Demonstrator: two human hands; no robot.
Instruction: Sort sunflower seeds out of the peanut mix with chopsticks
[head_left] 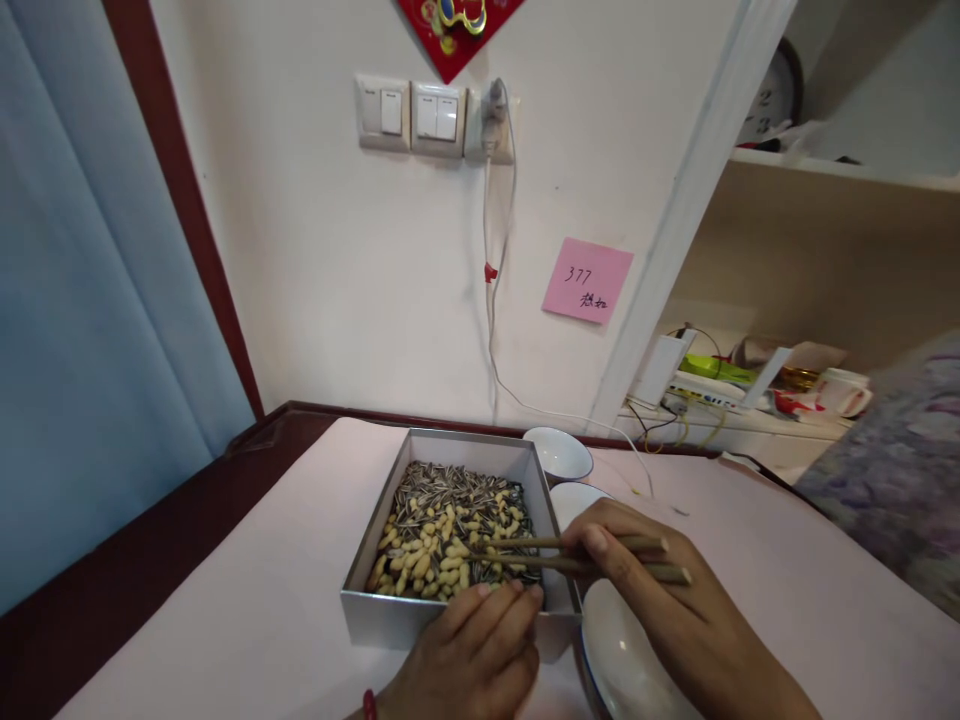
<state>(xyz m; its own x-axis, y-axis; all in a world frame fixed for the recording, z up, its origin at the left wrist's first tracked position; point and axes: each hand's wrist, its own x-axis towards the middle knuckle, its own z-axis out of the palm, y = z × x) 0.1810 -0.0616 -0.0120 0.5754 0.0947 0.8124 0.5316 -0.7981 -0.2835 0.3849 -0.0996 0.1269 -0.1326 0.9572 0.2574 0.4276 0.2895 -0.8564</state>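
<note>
My right hand (667,590) holds a pair of wooden chopsticks (553,564), their tips among the peanuts (420,565) inside a square silver-grey box (386,622). Whether a peanut is pinched between the tips, I cannot make out. Dark striped sunflower seeds (442,487) fill the far part of the box, with unshelled peanuts lying mostly over the near part. Fingers curled over the near rim, my left hand (480,650) grips the box. Beneath my right hand sits a white bowl (630,655), partly hidden by it.
Two more white bowls, a far one (559,455) and a partly covered one (574,497), stand along the box's right side. A white cable (555,412) runs from the wall socket (491,125) onto the pink-covered table (292,560). Patterned fabric (900,480) shows at the right.
</note>
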